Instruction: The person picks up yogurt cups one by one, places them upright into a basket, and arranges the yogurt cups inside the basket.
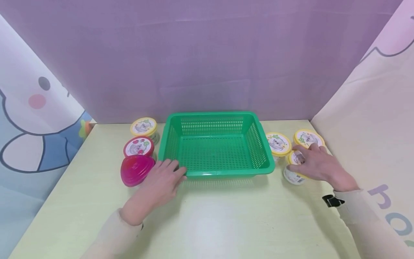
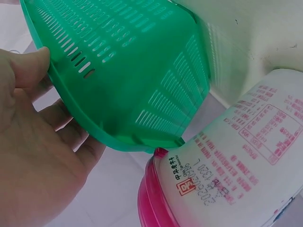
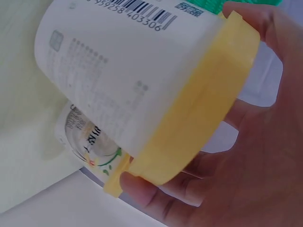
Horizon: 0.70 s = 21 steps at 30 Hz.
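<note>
A green plastic basket (image 1: 215, 173) with slotted walls sits mid-table. My left hand (image 1: 162, 181) is at its front left corner; in the left wrist view thumb and fingers lie on either side of the basket's rim (image 2: 111, 138). Right beside that hand is a white tub with a glossy pink lid (image 1: 137, 169), its printed side showing in the left wrist view. My right hand (image 1: 318, 163) grips a white tub with a yellow lid (image 3: 196, 109), fingers spread round the lid. Another yellow-lidded tub (image 3: 92, 142) stands close behind it.
At the left are a red-lidded tub (image 1: 139, 146) and a yellow-lidded tub (image 1: 143, 126). Another yellow-lidded tub (image 1: 278, 144) is close to the basket's right side. A purple cloth (image 1: 207, 61) backs the table, with printed cloths on both sides.
</note>
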Motion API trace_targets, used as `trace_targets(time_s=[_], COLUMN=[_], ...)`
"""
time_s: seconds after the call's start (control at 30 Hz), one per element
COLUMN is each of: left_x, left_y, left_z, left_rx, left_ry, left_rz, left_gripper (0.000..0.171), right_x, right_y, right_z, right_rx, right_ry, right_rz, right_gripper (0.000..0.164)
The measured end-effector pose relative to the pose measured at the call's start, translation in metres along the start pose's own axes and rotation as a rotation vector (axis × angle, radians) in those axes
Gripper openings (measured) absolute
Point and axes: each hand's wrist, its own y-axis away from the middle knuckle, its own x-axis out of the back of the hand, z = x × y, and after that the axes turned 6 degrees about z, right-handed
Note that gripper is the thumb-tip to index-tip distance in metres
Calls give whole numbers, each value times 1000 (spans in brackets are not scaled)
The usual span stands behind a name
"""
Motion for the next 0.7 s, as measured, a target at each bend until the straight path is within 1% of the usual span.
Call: trace_targets(time_s=[0.23, 0.37, 0.5, 0.7], left_x=[0, -1, -2, 0], left_y=[0, 0, 1, 0], left_z=[0, -1, -1, -1], left_rx=[12, 12, 13, 9], left_ry=[12, 9, 11, 22], left_rz=[-10, -9, -7, -7], left_gripper=[32, 32, 32, 30], right_x=[8, 16, 26, 40], right_y=[-2, -3, -4, -4], right_z=[-3, -8, -15, -24], right_rx=[23, 33, 41, 46], right_ry=[21, 23, 30, 33], right_rz=[35, 46, 56, 59], right_gripper=[75, 74, 70, 68])
